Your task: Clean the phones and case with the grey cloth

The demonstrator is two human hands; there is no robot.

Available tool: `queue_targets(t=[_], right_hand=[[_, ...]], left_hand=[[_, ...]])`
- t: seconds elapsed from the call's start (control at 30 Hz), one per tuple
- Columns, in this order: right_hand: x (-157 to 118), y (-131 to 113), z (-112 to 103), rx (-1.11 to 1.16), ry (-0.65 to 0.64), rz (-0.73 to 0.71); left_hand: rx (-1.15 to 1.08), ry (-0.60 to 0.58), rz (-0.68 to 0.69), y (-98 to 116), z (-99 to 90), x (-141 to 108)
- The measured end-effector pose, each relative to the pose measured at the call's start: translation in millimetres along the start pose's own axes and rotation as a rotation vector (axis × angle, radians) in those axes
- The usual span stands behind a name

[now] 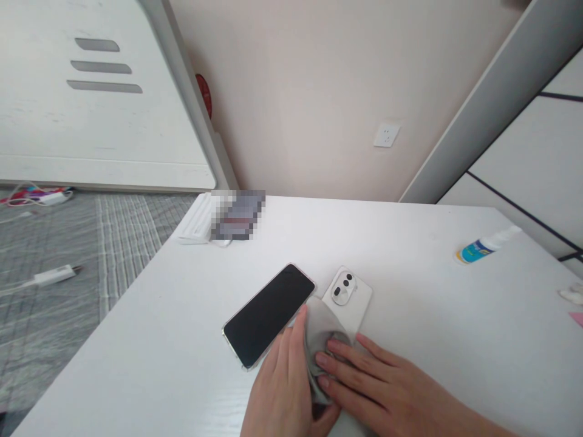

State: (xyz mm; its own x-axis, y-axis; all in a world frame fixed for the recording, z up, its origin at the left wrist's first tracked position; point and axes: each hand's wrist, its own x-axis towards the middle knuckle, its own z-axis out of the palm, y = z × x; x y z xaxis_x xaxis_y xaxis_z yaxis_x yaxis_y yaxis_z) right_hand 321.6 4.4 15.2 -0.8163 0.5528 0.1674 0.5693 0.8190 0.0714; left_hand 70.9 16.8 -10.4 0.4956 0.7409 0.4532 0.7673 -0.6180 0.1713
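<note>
My left hand [282,382] is wrapped round a bunched grey cloth [321,325] at the bottom centre. Against the cloth's right side, the fingers of my right hand [373,376] press down on it. Under and behind the cloth lies a white phone [359,300], back up, with its camera block showing; its lower part is hidden by the cloth and fingers. A second phone [268,315] in a clear case rests screen up, dark, just left of my left hand.
A small spray bottle [478,250] lies on the white table [159,340] at the right. White packets [195,221] and a blurred dark item [241,215] sit at the back left corner. A bed with a charger [54,276] is beyond the left edge.
</note>
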Motion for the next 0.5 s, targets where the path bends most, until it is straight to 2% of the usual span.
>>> queue_targets(t=[0.03, 0.17, 0.2, 0.33, 0.4, 0.5], right_hand=[[1, 2, 1, 0.007, 0.001, 0.008], [4, 18, 1, -0.002, 0.048, 0.290], [5, 19, 1, 0.001, 0.045, 0.291], [12, 7, -5, 0.057, 0.004, 0.080], [15, 4, -5, 0.042, 0.088, 0.147], [19, 9, -2, 0.105, 0.305, 0.307]], left_hand=[[-0.010, -0.001, -0.004, 0, -0.3, 0], [-0.084, -0.021, -0.046, -3, -2.2, 0], [-0.102, -0.023, -0.048, -5, -2.3, -1], [-0.176, -0.026, -0.034, -7, -2.1, -7], [-0.279, -0.058, -0.060, -4, -4.3, -9], [-0.507, -0.066, -0.031, 4, -13.9, -10]])
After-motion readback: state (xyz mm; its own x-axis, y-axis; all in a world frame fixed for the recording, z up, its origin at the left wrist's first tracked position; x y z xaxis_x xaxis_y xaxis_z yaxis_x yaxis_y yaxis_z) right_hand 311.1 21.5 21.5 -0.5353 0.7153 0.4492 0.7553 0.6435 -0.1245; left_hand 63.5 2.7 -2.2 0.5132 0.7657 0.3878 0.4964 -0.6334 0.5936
